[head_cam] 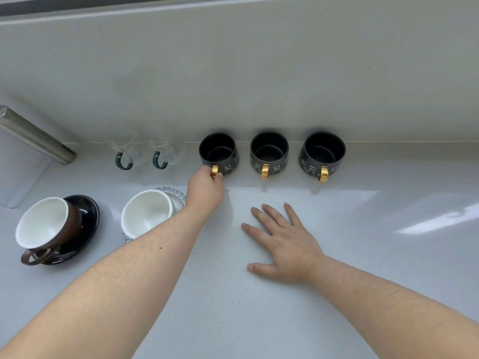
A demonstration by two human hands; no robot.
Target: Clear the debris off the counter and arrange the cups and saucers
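Three black cups with gold handles stand in a row against the back wall: the left cup [219, 151], the middle cup [269, 151] and the right cup [324, 152]. My left hand [206, 189] pinches the gold handle of the left black cup. My right hand [281, 242] lies flat on the counter with its fingers spread, holding nothing. Two clear glass cups with green handles [124, 151] [163, 149] stand left of the black cups. A brown cup [44, 224] leans on a dark saucer [88, 216]. A white cup [147, 212] sits on a clear glass saucer [176, 194].
A brushed metal bar [33, 137] slants in from the far left above the counter. The pale glossy counter [363, 242] stretches right and toward me. The wall [259, 86] rises right behind the cups.
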